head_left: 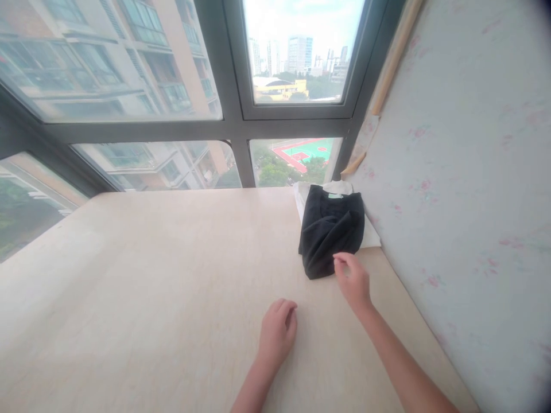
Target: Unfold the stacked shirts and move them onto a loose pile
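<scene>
A black garment (329, 229) with a pale label at its waist or neck edge lies loosely folded on top of white cloth (371, 234). It is bunched and creased, so its exact kind is unclear. My right hand (353, 281) is at the garment's lower right edge, thumb and fingertips pinched together on the black fabric. Below and to the left, my left hand (278, 330) rests just over the tabletop, apart from the garment. Its fingers are curled in, with nothing visible between them.
A pale wood-look surface (150, 275) spreads under both hands. Grey window frames (150, 132) border its far side. Along the right runs a wall with flowered paper (451, 201), close to the clothes. Torn trim (355, 164) hangs at the corner.
</scene>
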Demonstrator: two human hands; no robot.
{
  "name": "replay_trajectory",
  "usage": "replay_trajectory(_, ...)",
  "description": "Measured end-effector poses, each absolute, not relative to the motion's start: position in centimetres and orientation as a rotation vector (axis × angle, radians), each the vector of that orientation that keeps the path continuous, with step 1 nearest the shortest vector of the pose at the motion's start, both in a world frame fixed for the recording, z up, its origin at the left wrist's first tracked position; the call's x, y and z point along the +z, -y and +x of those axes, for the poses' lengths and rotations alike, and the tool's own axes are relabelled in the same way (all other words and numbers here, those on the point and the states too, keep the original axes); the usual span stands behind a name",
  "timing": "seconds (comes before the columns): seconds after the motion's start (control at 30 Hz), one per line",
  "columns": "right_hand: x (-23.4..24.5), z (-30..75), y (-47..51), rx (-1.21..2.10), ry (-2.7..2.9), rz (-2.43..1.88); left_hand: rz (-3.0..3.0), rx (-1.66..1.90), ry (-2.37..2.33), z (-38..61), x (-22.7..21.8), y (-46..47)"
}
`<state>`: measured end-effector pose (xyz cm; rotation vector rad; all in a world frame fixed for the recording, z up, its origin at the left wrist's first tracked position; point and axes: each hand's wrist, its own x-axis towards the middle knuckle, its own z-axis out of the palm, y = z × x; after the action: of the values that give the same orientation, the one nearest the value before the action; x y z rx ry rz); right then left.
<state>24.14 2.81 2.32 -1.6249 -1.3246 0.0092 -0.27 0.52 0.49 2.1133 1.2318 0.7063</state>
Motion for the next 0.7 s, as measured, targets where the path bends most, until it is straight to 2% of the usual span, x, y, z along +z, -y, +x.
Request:
replay_trajectory(0.17,5.0,30.9,-9.7,-0.03,1.172,-1.899,2.119,0.701,-1.244,-0.2,0.6,-0.5)
replay_trajectory(0.27,6.0,31.6,-11.8,0.132,1.175,-2.0,2.073,0.732,-1.248,-0.3,0.3,-0.5)
replay_trajectory(0.33,6.8,30.2,-11.8,0.126,1.28,-1.982,2.015,0.753,-1.251,-0.4,0.2,-0.5)
replay_trajectory(0.5,9.3,21.8,-6.1,-0.105,1.614,-1.688,1.716,0.799,-1.226,-0.9,0.7,-1.0)
replay_trajectory(0.6,8.5,15.2,0.2,0.126,1.861,-1.401,1.383,0.871,-1.099,-1.5,1.9,-1.4)
replay_trajectory(0.7,4.4,9.6,6.3,0.376,2.014,-1.198,0.942,0.877,-0.907,-2.6,3.1,-1.0)
